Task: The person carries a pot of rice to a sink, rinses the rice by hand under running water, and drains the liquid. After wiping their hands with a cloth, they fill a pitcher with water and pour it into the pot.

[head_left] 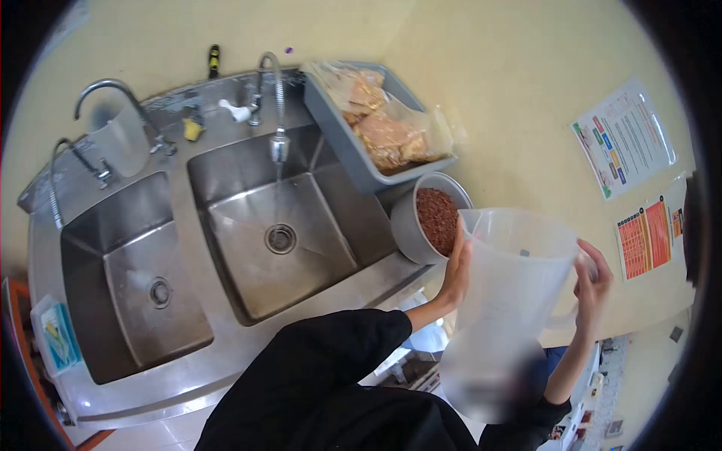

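A large translucent plastic jug is held up between my two hands, its wide mouth facing up. My left hand presses against the jug's left side near the spout, fingers closed on it. On the right, my right hand grips the jug near its handle. Just left of the jug, a grey round pot holds dark red-brown grains. Beside the pot stands a grey tub with bagged pale food. Water runs from the spring faucet into the right-hand sink.
A second sink lies at the left, with curved faucets behind it. Another clear jug and a yellow sponge sit on the back ledge. A teal-and-white container is at the far left edge. Printed sheets hang on the wall.
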`<state>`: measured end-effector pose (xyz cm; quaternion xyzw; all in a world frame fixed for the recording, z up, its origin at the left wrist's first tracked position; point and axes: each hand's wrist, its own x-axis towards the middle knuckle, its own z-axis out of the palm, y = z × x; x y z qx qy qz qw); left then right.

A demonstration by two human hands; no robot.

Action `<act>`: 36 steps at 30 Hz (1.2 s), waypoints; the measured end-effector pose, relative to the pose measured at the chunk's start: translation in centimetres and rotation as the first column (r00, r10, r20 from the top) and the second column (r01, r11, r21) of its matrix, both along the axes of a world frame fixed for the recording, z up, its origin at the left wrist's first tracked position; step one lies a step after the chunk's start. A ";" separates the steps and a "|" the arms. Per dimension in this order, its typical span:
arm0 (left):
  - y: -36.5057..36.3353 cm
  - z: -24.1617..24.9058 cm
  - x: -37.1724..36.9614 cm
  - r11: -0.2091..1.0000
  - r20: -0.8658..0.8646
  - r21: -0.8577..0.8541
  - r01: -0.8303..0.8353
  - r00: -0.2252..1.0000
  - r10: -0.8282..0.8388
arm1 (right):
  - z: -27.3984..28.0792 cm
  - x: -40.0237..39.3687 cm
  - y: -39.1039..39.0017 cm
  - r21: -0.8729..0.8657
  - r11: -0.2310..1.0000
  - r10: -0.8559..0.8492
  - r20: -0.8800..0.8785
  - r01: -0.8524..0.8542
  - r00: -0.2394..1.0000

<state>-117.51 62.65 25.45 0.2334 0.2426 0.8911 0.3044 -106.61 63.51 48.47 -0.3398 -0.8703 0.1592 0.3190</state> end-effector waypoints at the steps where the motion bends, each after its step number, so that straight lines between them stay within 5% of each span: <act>1: 1.8 -1.1 1.0 0.996 0.078 0.004 0.084 0.993 -0.084 | 0.1 -0.7 1.2 0.008 0.999 -0.033 0.096 0.032 0.995; 3: 4.2 -2.6 1.8 0.931 0.213 0.139 0.339 0.908 -0.362 | -0.9 -1.8 4.8 -0.048 0.998 -0.030 0.149 0.037 0.988; 5: 8.0 -4.5 3.5 0.992 0.235 -0.035 0.125 0.965 -0.114 | -1.6 -2.9 7.9 -0.103 0.994 -0.020 0.207 0.042 0.978; 7: 10.0 -6.0 4.6 0.897 0.505 0.195 0.396 0.744 -0.438 | -2.0 -3.8 10.3 -0.165 0.985 -0.004 0.276 0.052 0.961; 10: 7.5 -2.9 3.1 0.847 0.582 0.217 0.485 0.632 -0.511 | -2.9 -4.8 13.7 -0.239 0.968 0.022 0.374 0.074 0.927; 22: 6.2 1.5 2.2 0.911 0.636 -0.019 0.412 0.708 -0.307 | -2.4 -8.7 17.7 -0.261 0.965 0.145 0.467 -0.021 0.873; 36: 5.1 2.9 0.7 0.856 0.606 0.290 0.428 0.610 -0.510 | 1.8 -15.7 15.1 -0.181 0.982 0.166 0.668 -0.058 0.726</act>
